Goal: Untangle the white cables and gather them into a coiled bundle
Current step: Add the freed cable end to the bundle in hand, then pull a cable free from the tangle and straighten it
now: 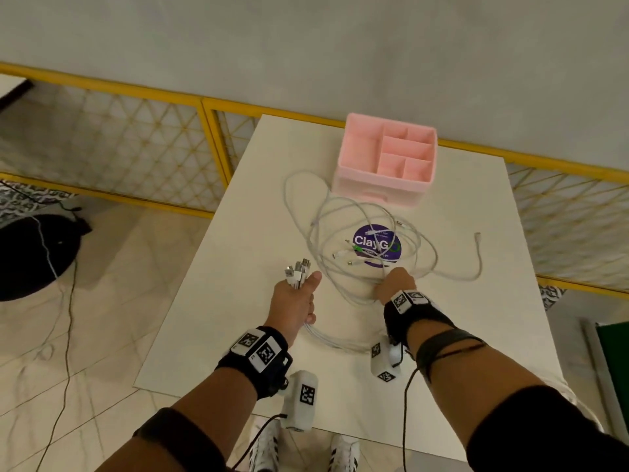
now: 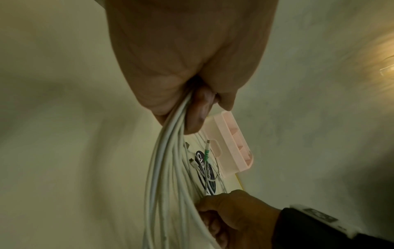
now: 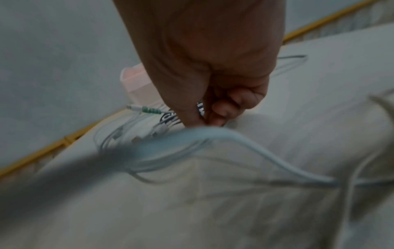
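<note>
Fingers of my left hand [image 1: 295, 303] curl round a gathered bunch of thin white cables [image 1: 360, 247], their plug ends [image 1: 297, 269] sticking up above my fist and the strands trailing out below it onto the white counter [image 1: 245, 267]. On the left wrist view the same strands run out from under my thumb in a thick sheaf. My right hand [image 1: 394, 284] sits just beside the left, knuckles up, fingers curled down; on the right wrist view its fingertips [image 3: 215, 118] pinch together at the cables, though blur keeps me from telling which strand they hold. Beyond both hands the rest of the cables lie in loose overlapping loops on the counter, crossing a round purple sticker [image 1: 376, 247] printed with white letters. One cable carries a short green sleeve [image 1: 357, 248] near its plug. One loose end [image 1: 477, 236] reaches off to the right. Farther back stands a pink plastic organiser box [image 1: 386, 158] with open compartments, near the loops. Yellow railing [image 1: 136, 88] runs behind the counter.
</note>
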`<state>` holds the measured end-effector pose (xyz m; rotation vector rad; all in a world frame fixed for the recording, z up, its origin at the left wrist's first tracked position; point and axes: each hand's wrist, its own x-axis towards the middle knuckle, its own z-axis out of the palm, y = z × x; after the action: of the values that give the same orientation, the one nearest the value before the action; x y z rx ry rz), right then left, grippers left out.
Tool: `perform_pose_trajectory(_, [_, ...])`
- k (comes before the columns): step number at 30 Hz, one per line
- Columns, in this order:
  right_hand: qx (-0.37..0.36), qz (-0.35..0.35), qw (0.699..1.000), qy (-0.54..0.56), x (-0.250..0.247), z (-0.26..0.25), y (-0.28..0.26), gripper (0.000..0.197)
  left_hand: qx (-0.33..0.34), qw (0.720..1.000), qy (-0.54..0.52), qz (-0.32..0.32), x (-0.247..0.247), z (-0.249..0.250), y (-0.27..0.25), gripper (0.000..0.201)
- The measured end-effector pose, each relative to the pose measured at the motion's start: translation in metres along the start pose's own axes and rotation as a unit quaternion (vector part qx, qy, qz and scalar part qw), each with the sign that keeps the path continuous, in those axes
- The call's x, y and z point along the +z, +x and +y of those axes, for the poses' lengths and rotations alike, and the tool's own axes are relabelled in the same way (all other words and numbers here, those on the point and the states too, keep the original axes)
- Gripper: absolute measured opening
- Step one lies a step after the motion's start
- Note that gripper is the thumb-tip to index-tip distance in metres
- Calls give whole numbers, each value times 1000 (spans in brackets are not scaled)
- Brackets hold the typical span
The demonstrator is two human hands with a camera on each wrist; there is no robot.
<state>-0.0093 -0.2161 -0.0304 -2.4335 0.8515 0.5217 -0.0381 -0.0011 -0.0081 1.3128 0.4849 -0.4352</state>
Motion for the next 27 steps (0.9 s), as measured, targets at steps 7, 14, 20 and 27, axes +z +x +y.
perform_pose_trajectory(7, [-15, -13, 989, 147, -35, -17, 5, 15, 1, 1000, -8, 2, 8, 12, 1, 31])
perform_pose_trajectory(14, [-117, 49, 950, 286, -108, -42, -15, 17, 57, 998, 3, -14, 32, 37, -6, 31])
perform_pose_trajectory(20, [-217, 59, 866, 447, -143, -61, -63, 12, 54, 993, -79, -62, 56, 54, -18, 28])
perform_pose_trajectory(27, [-313, 3, 895, 318, -96, -47, -103, 29, -32, 966, -218, -137, 70, 61, -20, 17])
